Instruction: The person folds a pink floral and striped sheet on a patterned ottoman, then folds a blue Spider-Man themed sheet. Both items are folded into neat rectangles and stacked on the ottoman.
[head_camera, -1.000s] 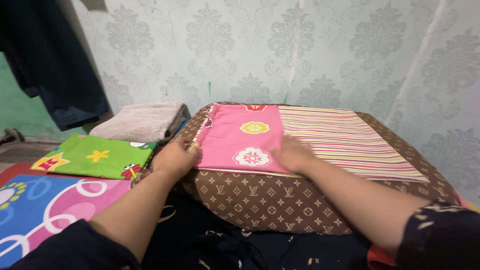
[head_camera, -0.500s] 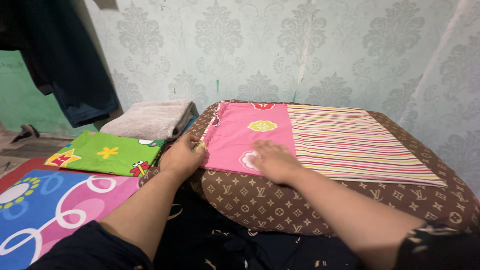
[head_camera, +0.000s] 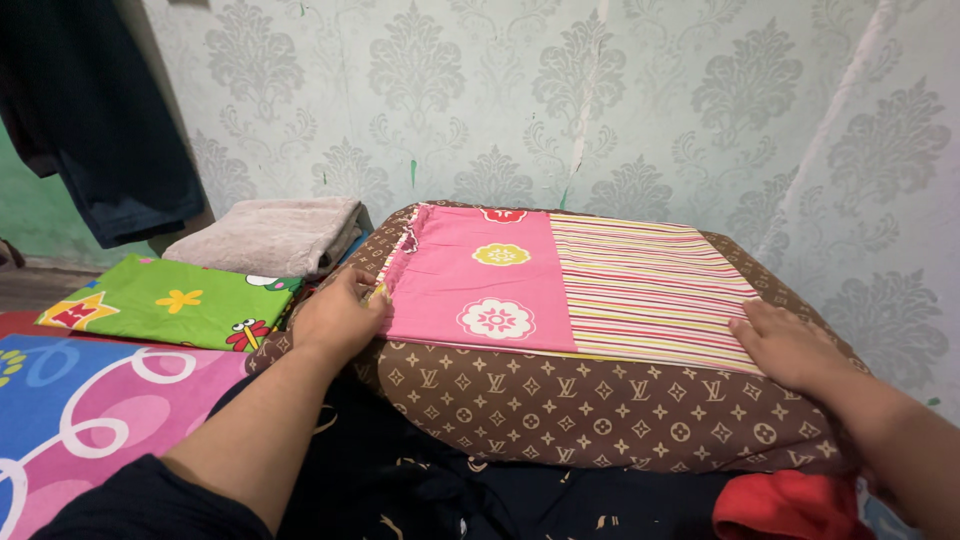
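Head view: a large brown patterned cushion (head_camera: 600, 420) sits against the damask-papered wall (head_camera: 600, 90), and on top of it lies a folded cloth (head_camera: 560, 285), half pink with flower motifs, half striped. The left hand (head_camera: 338, 318) pinches the cloth's left edge, its grip closed on the fabric there, while the right hand (head_camera: 785, 345) lies flat and open on the striped end near the right front corner, holding nothing. To flatten the cloth well, the pinned left edge should stay anchored while the flat palm presses evenly outward, so that the fold lines stay square with the cushion's front. To the left lie a green cartoon-print cloth (head_camera: 170, 305), a folded beige towel (head_camera: 270, 232) and a pink-and-blue sheet (head_camera: 90, 400).
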